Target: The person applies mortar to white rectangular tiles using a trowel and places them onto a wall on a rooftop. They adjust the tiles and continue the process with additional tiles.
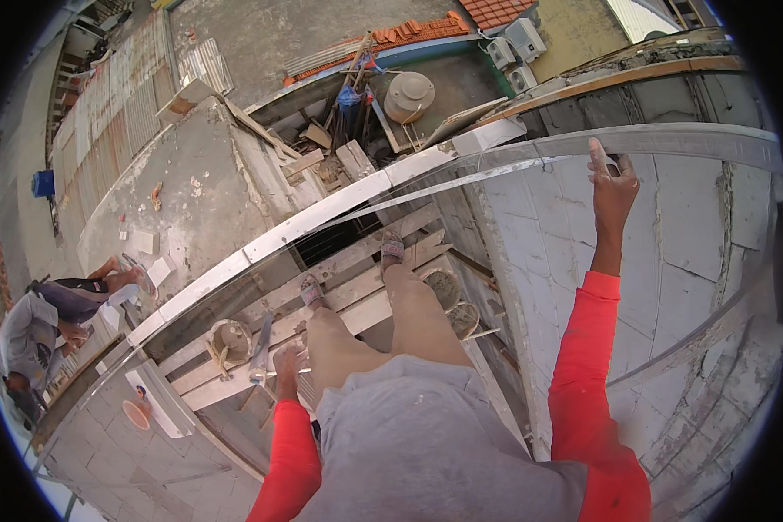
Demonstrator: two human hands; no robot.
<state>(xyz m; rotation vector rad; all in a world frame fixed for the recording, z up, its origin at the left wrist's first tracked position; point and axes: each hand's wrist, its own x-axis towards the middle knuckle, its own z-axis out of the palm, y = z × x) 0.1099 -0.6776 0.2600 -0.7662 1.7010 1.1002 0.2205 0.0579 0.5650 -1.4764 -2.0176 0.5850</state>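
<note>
My right hand [613, 178] is raised at the right, fingers curled on the lower edge of a long grey straightedge [705, 143] lying along the top of a pale block wall [687, 217]. My left hand [287, 370] hangs low beside my left leg, fingers loosely extended, near a long flat metal tool [261, 352] on wooden planks [365, 313]. A bucket with a handled tool [230, 339] stands left of it. My sandalled feet [391, 248] rest on the planks; more buckets [444, 287] of grey material sit right of them.
A narrow white ledge [287, 226] crosses beyond my feet, above a dark gap [331, 239]. Another person [35, 331] crouches at the far left. A concrete slab [183, 174], piled scrap boards [348, 157], a round tank [409, 96] and outdoor air-conditioner units [522, 43] lie beyond.
</note>
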